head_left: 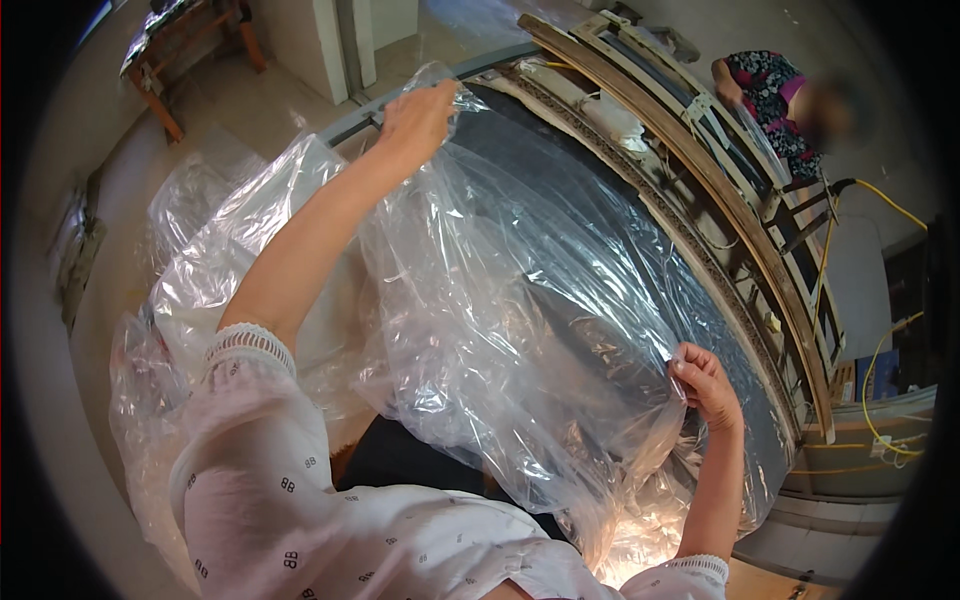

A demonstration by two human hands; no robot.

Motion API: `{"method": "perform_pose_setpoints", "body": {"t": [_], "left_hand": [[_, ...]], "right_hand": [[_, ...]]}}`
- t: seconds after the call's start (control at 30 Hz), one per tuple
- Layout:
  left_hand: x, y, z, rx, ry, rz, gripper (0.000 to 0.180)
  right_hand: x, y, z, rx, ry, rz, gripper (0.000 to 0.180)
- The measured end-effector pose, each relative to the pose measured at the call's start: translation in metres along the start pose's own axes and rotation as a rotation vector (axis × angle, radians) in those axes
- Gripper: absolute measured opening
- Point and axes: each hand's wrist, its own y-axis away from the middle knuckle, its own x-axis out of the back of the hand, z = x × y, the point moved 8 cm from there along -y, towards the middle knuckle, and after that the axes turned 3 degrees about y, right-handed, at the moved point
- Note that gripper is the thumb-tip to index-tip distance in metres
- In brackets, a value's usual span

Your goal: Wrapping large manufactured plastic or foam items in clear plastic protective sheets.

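Since the clear plastic sheet (500,300) looks light, limp and slippery, its edges are pinched by left hand (418,115) and right hand (705,385) fingers.

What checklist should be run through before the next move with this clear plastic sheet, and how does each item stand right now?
1. Left hand grips the far edge of the clear plastic sheet: ok.
2. Right hand pinches the near edge of the sheet: ok.
3. Sheet lies smooth over the dark panel: not ok, it is heavily wrinkled and bunched.
4. Sheet free of tears: cannot tell, glare and folds hide it.
5. Other person stays apart from the sheet: ok, beyond the wooden frames.
6. Loose plastic at left kept off the floor: not ok.
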Motion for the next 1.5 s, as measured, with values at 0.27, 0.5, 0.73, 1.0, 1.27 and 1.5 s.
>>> {"method": "perform_pose_setpoints", "body": {"t": [0.27,0.5,0.73,1.0,1.27,1.5], "left_hand": [[0.049,-0.004,-0.027,-0.041,-0.079,0.343,0.013],[0.039,-0.019,-0.061,0.154,0.171,0.361,0.014],[0.035,-0.02,-0.085,0.274,0.393,0.398,0.017],[-0.062,-0.049,-0.073,0.497,1.136,0.53,0.01],[-0.047,-0.023,-0.06,0.348,0.875,0.679,0.024],[-0.057,-0.033,-0.082,0.323,0.359,0.676,0.057]], "right_hand": [[0.006,-0.002,0.005,0.012,-0.006,0.031,0.017],[0.001,0.001,0.001,0.008,-0.011,0.039,0.017],[0.0,0.002,0.003,0.003,0.0,0.032,0.016],[0.043,0.027,0.019,0.064,0.145,0.363,0.014],[0.046,0.001,0.03,0.038,0.151,0.224,0.027],[-0.006,0.082,0.08,-0.353,0.488,-0.174,0.009]]}}
